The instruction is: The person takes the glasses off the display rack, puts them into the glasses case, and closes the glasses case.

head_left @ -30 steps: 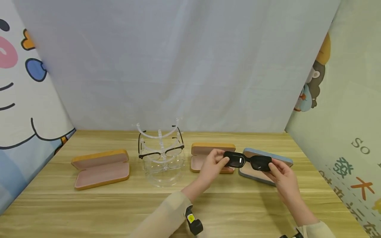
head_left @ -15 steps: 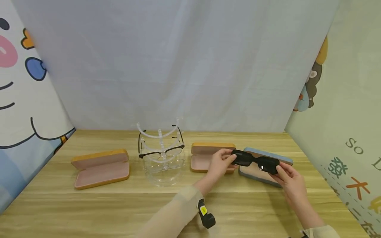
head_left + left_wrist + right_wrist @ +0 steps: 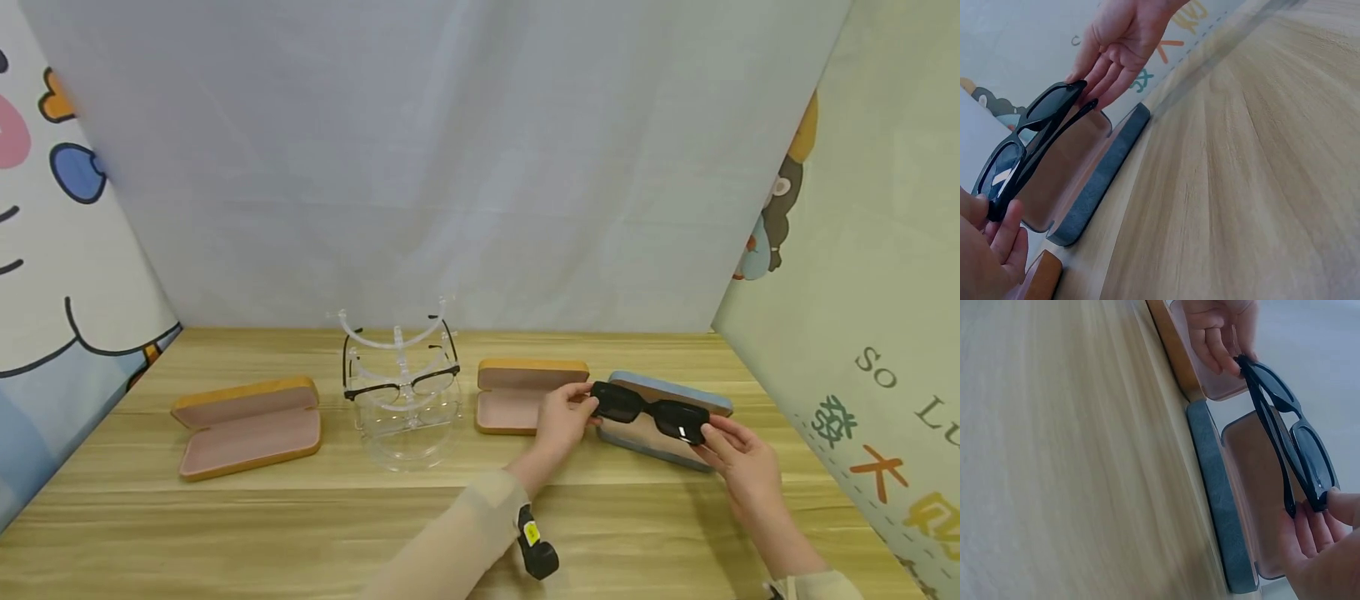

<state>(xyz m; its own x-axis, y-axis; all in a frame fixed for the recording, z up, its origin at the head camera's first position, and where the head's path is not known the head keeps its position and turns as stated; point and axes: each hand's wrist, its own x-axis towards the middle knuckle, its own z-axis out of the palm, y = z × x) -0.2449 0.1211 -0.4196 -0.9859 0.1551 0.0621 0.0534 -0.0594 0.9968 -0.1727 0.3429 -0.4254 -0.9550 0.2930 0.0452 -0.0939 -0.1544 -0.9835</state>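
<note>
Black sunglasses [image 3: 619, 402] with dark lenses are held up between both hands, their temples folded in behind the front, as both wrist views show. My left hand [image 3: 561, 419] pinches one end of the frame between thumb and fingers. At the other end, my right hand [image 3: 747, 467] pinches the frame the same way. Just behind and below the sunglasses lies an opened blue glasses case [image 3: 667, 385] with a pinkish lining; its inside looks bare in the left wrist view. The sunglasses and hands partly cover this case in the head view.
Left of the blue case stands an opened orange case [image 3: 534, 365]. A clear display stand [image 3: 408, 454] carries black-framed glasses [image 3: 375, 390] and a thin-rimmed pair lower down. Another opened orange case [image 3: 251, 437] lies at the far left. A grey-white curtain [image 3: 450, 167] closes off the back.
Both hands have carried the sunglasses to the right, over the blue case. The front of the sunglasses has tilted slightly. The head view has shifted a little.
</note>
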